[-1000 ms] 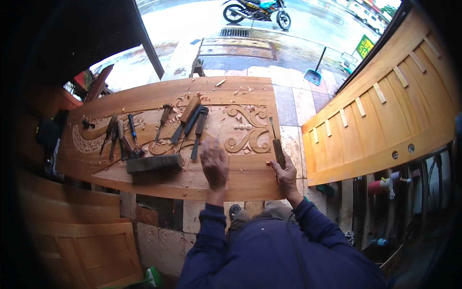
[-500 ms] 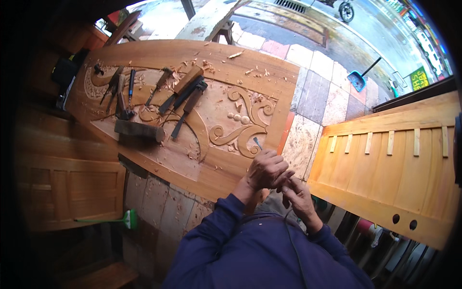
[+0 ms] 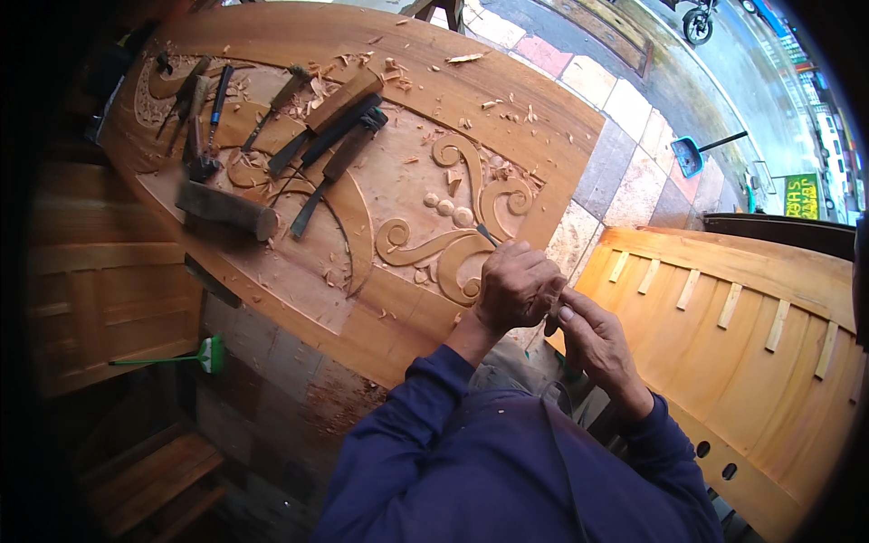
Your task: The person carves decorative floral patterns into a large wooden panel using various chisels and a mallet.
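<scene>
My left hand [image 3: 520,288] is closed in a fist around a carving chisel, over the near right corner of a carved wooden panel [image 3: 389,312]. The steel blade of the chisel [image 3: 487,235] pokes out past the fist, over the raised scrollwork [image 3: 457,244]; whether it touches the wood I cannot tell. Just behind, my right hand [image 3: 597,348] has its fingers and thumb bent together at the rear end of the chisel, whose handle is mostly hidden. Raised scrolls and a row of round beads [image 3: 448,208] decorate this end of the panel.
Several chisels lie on the panel's left half, one with a dark handle [image 3: 348,154], beside a wooden mallet [image 3: 226,210]. Wood shavings [image 3: 394,68] are scattered about. A slatted wooden panel [image 3: 724,335] stands at right, a blue dustpan [image 3: 690,157] beyond, a green broom [image 3: 210,354] at lower left.
The view has shifted, with the carved panel looking larger. Both hands and the chisel have moved farther over the scrollwork, the blade tip now by the scrolls' junction. The grip looks the same.
</scene>
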Action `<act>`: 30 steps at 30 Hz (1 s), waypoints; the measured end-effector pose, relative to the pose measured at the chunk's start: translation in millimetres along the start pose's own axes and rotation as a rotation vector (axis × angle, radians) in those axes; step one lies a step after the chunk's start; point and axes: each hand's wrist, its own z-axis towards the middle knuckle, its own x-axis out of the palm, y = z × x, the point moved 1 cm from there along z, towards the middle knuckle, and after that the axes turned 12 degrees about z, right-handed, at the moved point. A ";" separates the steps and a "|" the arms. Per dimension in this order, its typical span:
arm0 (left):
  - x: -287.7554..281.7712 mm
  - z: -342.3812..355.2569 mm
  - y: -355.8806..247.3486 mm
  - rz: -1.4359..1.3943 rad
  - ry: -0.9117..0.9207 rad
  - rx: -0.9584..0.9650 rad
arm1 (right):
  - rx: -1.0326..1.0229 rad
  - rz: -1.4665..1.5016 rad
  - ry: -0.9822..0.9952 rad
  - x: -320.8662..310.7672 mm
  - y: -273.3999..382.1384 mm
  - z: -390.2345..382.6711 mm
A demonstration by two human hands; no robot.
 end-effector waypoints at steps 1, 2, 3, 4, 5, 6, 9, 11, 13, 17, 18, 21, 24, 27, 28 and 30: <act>0.8 -0.7 1.6 -0.008 -0.009 -0.023 | 0.010 -0.012 -0.003 0.1 6.7 2.9; 2.1 1.0 2.6 -0.019 -0.017 -0.040 | 0.042 -0.042 -0.002 -0.7 13.7 6.1; 3.4 2.3 2.3 -0.030 -0.023 -0.047 | 0.075 -0.071 -0.001 -1.1 20.5 7.9; 4.5 3.5 1.2 -0.041 -0.035 -0.060 | 0.081 -0.082 -0.009 -1.0 29.0 7.5; 2.9 3.9 1.7 -0.042 -0.045 -0.075 | 0.151 -0.095 -0.013 0.3 35.5 7.9; 2.4 4.2 3.4 -0.044 -0.049 -0.085 | 0.189 -0.104 -0.016 1.4 37.1 10.0; 0.0 6.3 7.2 -0.074 -0.048 -0.105 | 0.138 -0.093 -0.004 6.8 41.1 15.5; -3.3 9.4 8.3 -0.094 -0.049 -0.114 | 0.143 -0.056 0.002 12.4 50.8 18.2; -4.4 10.9 10.2 -0.113 -0.061 -0.127 | 0.178 -0.025 0.003 16.5 64.9 20.9; -5.0 18.3 11.6 -0.136 -0.105 -0.162 | 0.300 -0.097 0.010 21.1 91.4 28.8; -4.8 20.4 12.4 -0.141 -0.104 -0.163 | 0.324 -0.133 0.018 22.4 96.2 31.1; -4.7 25.7 15.3 -0.167 -0.117 -0.182 | 0.307 -0.151 0.030 25.8 103.1 40.0; -2.6 27.0 17.4 -0.181 -0.142 -0.206 | 0.426 -0.100 -0.027 31.0 114.9 41.9; 1.9 21.6 18.4 -0.149 -0.189 -0.193 | 0.329 -0.049 -0.047 32.1 97.4 40.0; 3.5 18.1 18.3 -0.142 -0.186 -0.201 | 0.331 -0.014 -0.055 30.8 90.9 38.5; 3.3 15.3 17.6 -0.128 -0.185 -0.211 | 0.274 0.028 -0.057 27.6 74.7 34.7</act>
